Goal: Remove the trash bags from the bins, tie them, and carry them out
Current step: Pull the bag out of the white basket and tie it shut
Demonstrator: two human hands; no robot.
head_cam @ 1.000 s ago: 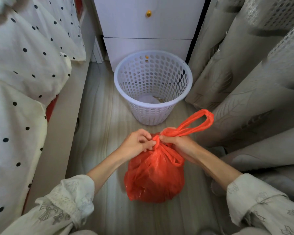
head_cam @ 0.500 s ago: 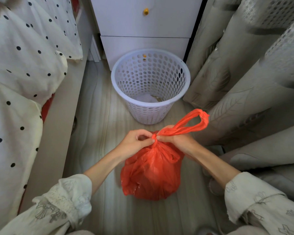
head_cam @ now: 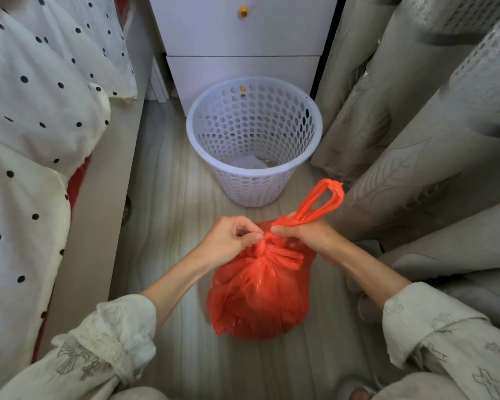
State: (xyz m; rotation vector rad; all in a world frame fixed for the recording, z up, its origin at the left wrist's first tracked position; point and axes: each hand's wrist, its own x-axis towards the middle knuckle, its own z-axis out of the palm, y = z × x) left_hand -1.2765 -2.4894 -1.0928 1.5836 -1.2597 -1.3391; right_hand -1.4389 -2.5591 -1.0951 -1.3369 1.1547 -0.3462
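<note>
A full red trash bag (head_cam: 257,295) sits on the pale wood-look floor in front of me. Its neck is gathered into a twist at the top. My left hand (head_cam: 228,241) pinches the neck from the left, fingers curled. My right hand (head_cam: 303,235) grips the bag's handle strip from the right, and the handle loop (head_cam: 326,200) sticks up and to the right past my knuckles. Behind the bag stands a white perforated bin (head_cam: 254,140) with no liner; a few scraps lie on its bottom.
A white drawer cabinet (head_cam: 243,39) with a brass knob stands behind the bin. A bed with polka-dot bedding (head_cam: 35,140) and its wooden side rail (head_cam: 98,212) runs along the left. Heavy beige curtains (head_cam: 416,125) hang on the right. The floor strip between them is narrow.
Both hands stay at the bag's neck. The handle loop has been drawn shorter and stands more upright. The neck looks twisted tighter.
</note>
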